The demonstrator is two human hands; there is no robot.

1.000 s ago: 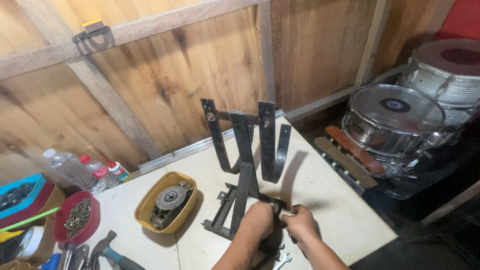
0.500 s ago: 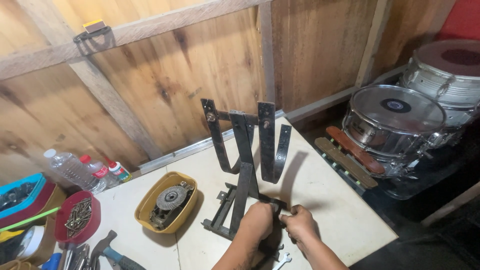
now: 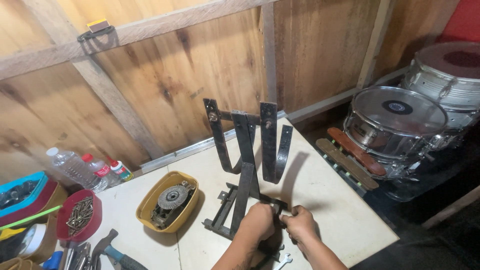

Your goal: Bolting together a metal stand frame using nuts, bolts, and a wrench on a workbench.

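Metal bracket [image 3: 247, 170], upright, table [image 3: 330, 200] centre; left hand [image 3: 257, 222] and right hand [image 3: 300, 225] clamp its base at six o'clock. Risk: top-heavy, may topple.

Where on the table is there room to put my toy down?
The white tabletop is bare right of the black metal stand, out to the table's right edge. A smaller bare patch lies behind the yellow oval bowl. The left end is crowded: red bowl of nails, hammer. Both hands fill the front.
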